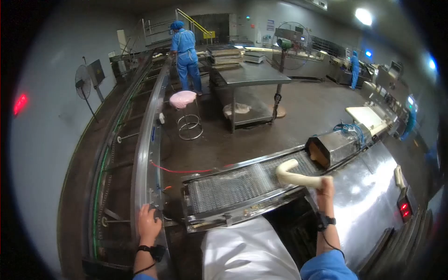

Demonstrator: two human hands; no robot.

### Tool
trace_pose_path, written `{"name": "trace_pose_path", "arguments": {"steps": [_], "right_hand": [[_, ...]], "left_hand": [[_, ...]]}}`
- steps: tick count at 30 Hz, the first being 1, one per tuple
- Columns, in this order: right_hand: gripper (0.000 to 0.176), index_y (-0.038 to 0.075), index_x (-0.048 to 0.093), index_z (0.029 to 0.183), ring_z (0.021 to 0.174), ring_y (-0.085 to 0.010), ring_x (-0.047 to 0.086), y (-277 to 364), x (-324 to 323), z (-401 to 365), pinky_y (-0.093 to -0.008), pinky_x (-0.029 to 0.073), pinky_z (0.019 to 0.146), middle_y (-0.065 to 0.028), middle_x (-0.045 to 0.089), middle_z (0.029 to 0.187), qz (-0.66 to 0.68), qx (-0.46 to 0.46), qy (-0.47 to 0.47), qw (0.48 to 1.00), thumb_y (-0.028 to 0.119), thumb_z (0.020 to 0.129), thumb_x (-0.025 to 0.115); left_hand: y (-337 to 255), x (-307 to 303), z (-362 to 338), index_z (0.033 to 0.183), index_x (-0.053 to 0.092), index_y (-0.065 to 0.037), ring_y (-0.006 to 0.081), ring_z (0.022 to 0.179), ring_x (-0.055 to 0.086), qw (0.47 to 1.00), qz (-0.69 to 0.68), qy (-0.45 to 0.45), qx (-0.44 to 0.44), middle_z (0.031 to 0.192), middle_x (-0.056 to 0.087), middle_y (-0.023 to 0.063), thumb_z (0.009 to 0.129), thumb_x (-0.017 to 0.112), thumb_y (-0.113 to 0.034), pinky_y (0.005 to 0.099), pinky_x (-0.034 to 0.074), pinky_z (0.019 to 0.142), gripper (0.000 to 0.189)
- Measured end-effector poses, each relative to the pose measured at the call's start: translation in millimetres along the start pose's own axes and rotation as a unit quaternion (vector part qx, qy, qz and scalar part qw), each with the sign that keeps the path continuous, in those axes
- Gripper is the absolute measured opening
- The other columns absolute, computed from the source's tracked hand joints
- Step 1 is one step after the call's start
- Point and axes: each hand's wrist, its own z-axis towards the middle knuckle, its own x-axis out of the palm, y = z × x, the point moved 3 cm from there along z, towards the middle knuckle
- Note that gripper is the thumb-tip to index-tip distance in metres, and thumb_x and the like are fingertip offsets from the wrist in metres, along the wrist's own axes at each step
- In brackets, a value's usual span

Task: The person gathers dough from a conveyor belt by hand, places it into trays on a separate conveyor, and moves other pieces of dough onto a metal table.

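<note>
The right hand is closing around one end of a pale, thick, rope-shaped dough length, its bent far part hanging over the silver mesh conveyor; likely soft and stretchable, better supported mid-length too. The left hand is resting, fingers slightly spread, on the steel rail.

1 pale dough rope, smooth and thick, bent like a hook, 1 end in the right hand, curved end above the mesh conveyor belt

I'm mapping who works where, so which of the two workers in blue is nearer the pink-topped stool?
The worker on the left, standing just behind the stool; the other worker is far off to the right.
</note>
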Motion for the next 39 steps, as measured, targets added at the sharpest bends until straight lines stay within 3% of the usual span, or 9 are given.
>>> {"name": "trace_pose_path", "arguments": {"steps": [2, 4, 6, 10, 12, 17, 22, 28, 39], "right_hand": [[0.031, 0.010, 0.056, 0.105, 0.092, -0.0211, 0.055, -9.6, -119.6, 13.3, -0.0355, 0.047, 0.076, -0.0046, 0.055, 0.100, -0.201, -0.049, -0.111, 0.972, 0.023, 0.080, 0.070], [0.042, 0.002, 0.055, 0.112, 0.091, -0.0222, 0.058, -17.4, -203.0, 5.0, -0.0390, 0.049, 0.074, -0.0111, 0.057, 0.106, -0.063, -0.037, -0.302, 0.950, 0.023, 0.078, 0.069], [0.050, -0.006, 0.050, 0.123, 0.104, -0.0307, 0.060, 5.8, -223.4, -32.9, -0.0433, 0.047, 0.089, -0.0238, 0.057, 0.118, -0.365, -0.007, -0.456, 0.812, 0.019, 0.081, 0.060], [0.045, -0.005, 0.048, 0.128, 0.119, -0.0390, 0.052, 30.4, -200.6, -95.6, -0.0444, 0.040, 0.104, -0.0265, 0.052, 0.128, -0.613, -0.117, -0.428, 0.654, 0.013, 0.087, 0.054], [0.040, -0.006, 0.050, 0.126, 0.129, -0.0395, 0.044, 34.7, -159.0, -108.9, -0.0451, 0.034, 0.110, -0.0264, 0.048, 0.135, -0.805, -0.223, -0.284, 0.471, 0.008, 0.089, 0.056], [0.036, -0.004, 0.053, 0.122, 0.129, -0.0425, 0.040, -5.2, -146.3, -71.4, -0.0498, 0.031, 0.111, -0.0284, 0.047, 0.133, -0.723, -0.243, -0.091, 0.640, 0.007, 0.087, 0.055], [0.038, -0.003, 0.052, 0.122, 0.124, -0.0401, 0.045, -34.4, -103.4, -19.3, -0.0489, 0.034, 0.107, -0.0243, 0.050, 0.131, -0.767, -0.267, -0.033, 0.582, 0.014, 0.088, 0.055], [0.054, -0.004, 0.045, 0.129, 0.126, -0.0434, 0.043, -65.1, -0.2, 36.8, -0.0463, 0.036, 0.107, -0.0276, 0.045, 0.135, -0.652, -0.263, 0.070, 0.707, 0.008, 0.080, 0.063], [0.024, 0.011, 0.060, 0.100, 0.108, -0.0279, 0.056, -124.8, 152.7, 40.1, -0.0436, 0.043, 0.094, -0.0094, 0.061, 0.102, -0.754, -0.313, 0.308, 0.488, 0.011, 0.076, 0.060]], "left_hand": [[-0.3, -0.2, 0.3, 0.106, 0.066, 0.000, 0.0365, 0.131, 0.041, 1.000, 0.000, 0.009, 0.000, 0.133, 0.052, 0.0198, 0.071, 0.064, -0.009, 0.0445, 0.035, 0.109, 0.036], [-4.6, -3.3, 1.0, 0.107, 0.065, 0.000, 0.0364, 0.133, 0.039, 1.000, 0.000, 0.025, -0.014, 0.134, 0.051, 0.0201, 0.072, 0.064, -0.009, 0.0440, 0.033, 0.110, 0.036], [2.8, 3.6, 0.9, 0.107, 0.065, 0.000, 0.0368, 0.133, 0.038, 1.000, 0.006, 0.027, -0.007, 0.134, 0.050, 0.0204, 0.072, 0.064, -0.009, 0.0442, 0.033, 0.111, 0.037], [2.1, 4.4, -0.6, 0.107, 0.064, 0.001, 0.0386, 0.133, 0.037, 0.999, 0.007, 0.033, 0.010, 0.134, 0.050, 0.0219, 0.071, 0.066, -0.008, 0.0455, 0.032, 0.111, 0.037], [0.7, 4.4, -0.6, 0.108, 0.063, 0.002, 0.0388, 0.134, 0.036, 0.999, 0.016, 0.038, 0.009, 0.135, 0.050, 0.0221, 0.071, 0.067, -0.007, 0.0460, 0.031, 0.111, 0.038], [2.5, 6.5, -0.3, 0.106, 0.064, 0.003, 0.0386, 0.134, 0.037, 0.999, 0.037, 0.032, 0.019, 0.132, 0.051, 0.0216, 0.070, 0.065, -0.008, 0.0456, 0.031, 0.111, 0.038], [5.5, 8.6, -0.9, 0.105, 0.064, 0.002, 0.0385, 0.134, 0.036, 0.998, 0.041, 0.035, 0.010, 0.132, 0.051, 0.0216, 0.069, 0.066, -0.008, 0.0456, 0.031, 0.111, 0.038], [2.7, 6.6, 1.2, 0.104, 0.065, 0.002, 0.0387, 0.134, 0.036, 0.998, 0.054, 0.041, 0.000, 0.130, 0.052, 0.0216, 0.069, 0.065, -0.009, 0.0459, 0.031, 0.111, 0.037], [0.3, 4.4, 4.0, 0.107, 0.063, 0.002, 0.0378, 0.136, 0.035, 0.997, 0.044, 0.061, -0.008, 0.134, 0.050, 0.0213, 0.072, 0.069, -0.007, 0.0457, 0.031, 0.111, 0.037]]}}
